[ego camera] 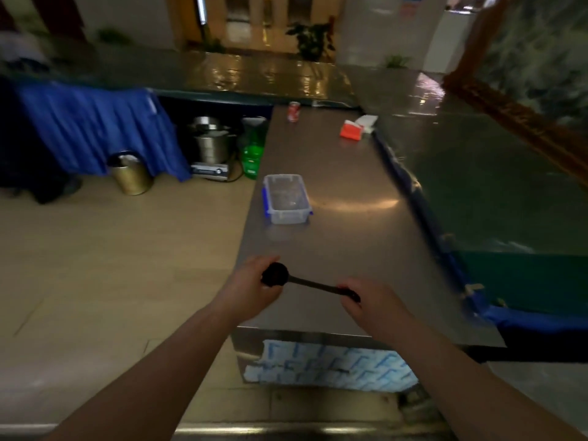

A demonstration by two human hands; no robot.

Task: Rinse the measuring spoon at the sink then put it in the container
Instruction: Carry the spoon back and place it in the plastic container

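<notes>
A black measuring spoon (305, 283) is held level over the near end of a steel counter (350, 192). My left hand (251, 288) cups its round bowl. My right hand (372, 305) is closed around the far end of its handle. A clear plastic container (286, 198) with blue clips stands open on the counter beyond my hands, near the left edge. No sink or tap is visible.
A red can (294, 111) and a red-and-white pack (353, 128) lie at the counter's far end. A green bottle (253, 154), steel pots (211, 143) and a brass bin (130, 173) sit on the floor at left. A glossy green ledge (493, 186) runs along the right.
</notes>
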